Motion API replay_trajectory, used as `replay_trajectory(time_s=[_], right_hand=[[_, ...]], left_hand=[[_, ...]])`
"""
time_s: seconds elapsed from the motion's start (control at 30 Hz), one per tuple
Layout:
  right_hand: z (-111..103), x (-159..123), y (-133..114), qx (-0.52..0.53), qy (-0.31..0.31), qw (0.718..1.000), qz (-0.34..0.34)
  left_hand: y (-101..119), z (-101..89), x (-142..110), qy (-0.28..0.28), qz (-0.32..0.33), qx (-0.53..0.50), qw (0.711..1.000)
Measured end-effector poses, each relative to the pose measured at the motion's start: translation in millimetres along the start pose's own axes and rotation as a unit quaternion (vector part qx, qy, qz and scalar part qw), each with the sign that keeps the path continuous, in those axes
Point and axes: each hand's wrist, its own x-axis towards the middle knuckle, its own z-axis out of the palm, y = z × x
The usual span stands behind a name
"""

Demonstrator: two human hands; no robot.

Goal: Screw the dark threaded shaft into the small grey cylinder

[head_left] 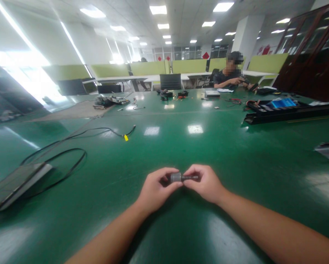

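My left hand (156, 189) and my right hand (204, 182) meet over the green table (181, 146), near its front edge. Between them is a small grey cylindrical part (176, 177) with a thin dark shaft (190, 178) sticking out to the right. The left fingers pinch the grey cylinder. The right fingers pinch the dark shaft. Both hands are closed around it, and I cannot tell whether cylinder and shaft are one piece.
A flat grey device (15, 185) lies at the left with a black cable (70, 157) looping from it. A long black tray (288, 110) sits at the right. Tools and parts (167, 94) lie at the far end, where another person (231, 75) sits working.
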Motion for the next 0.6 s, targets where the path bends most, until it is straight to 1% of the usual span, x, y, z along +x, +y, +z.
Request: replay_trajectory(time_s=[0.23, 0.6], right_hand=[[-2.1, 0.5, -0.3, 0.007, -0.009, 1.0, 0.009], [-3.1, 1.3, 1.7, 0.006, -0.013, 1.0, 0.003]], left_hand=[[0.9, -1.3, -0.7, 0.0, 0.0, -0.002, 1.0], [3.0, -1.0, 0.3, 0.006, 0.0, 0.004, 1.0]])
